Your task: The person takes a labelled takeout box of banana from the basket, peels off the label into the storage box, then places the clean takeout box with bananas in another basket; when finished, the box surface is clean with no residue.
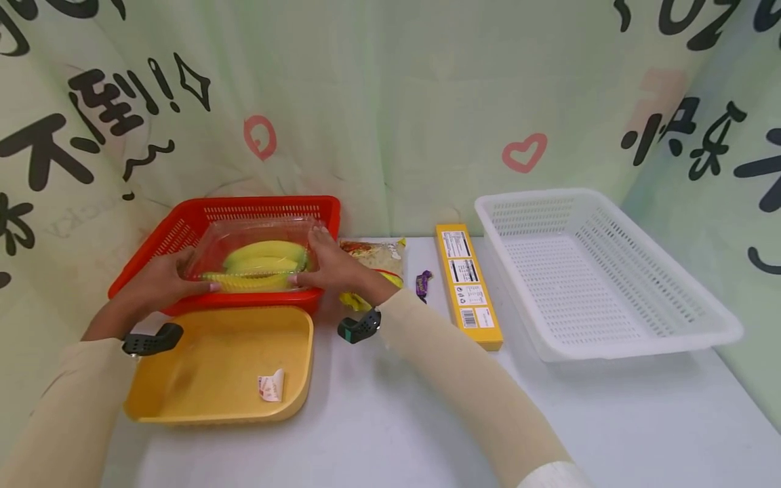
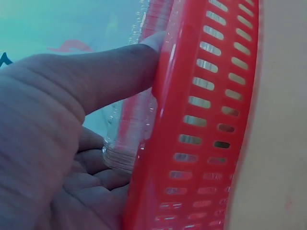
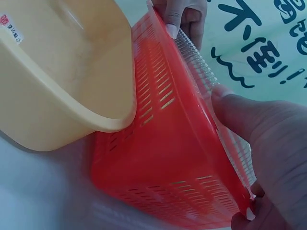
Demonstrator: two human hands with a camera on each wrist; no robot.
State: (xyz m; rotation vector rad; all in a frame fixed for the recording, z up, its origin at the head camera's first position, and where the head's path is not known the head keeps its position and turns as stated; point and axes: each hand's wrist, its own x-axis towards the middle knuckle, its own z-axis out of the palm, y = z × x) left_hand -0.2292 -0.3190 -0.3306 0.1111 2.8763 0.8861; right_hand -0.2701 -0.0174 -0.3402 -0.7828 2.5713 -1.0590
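Observation:
A clear plastic box (image 1: 268, 234) with ribbed edges lies tilted in the mouth of the red basket (image 1: 333, 210). Yellow bananas (image 1: 265, 252) show through it; whether they are inside or beneath it I cannot tell. My left hand (image 1: 161, 281) grips the box's left end, thumb along the front edge and fingers farther back. At the other end my right hand (image 1: 338, 264) holds it the same way, its thumb on the ribbed edge in the right wrist view. The left thumb (image 2: 120, 69) also lies against the red basket's rim in the left wrist view.
In front of the red basket stands a yellow basin (image 1: 219, 366) with a small white label (image 1: 271, 385). To the right are a food packet (image 1: 378, 257), a purple-wrapped sweet (image 1: 423, 285), a long yellow box (image 1: 468, 288) and a white basket (image 1: 601, 291). A printed curtain (image 1: 390, 135) hangs behind.

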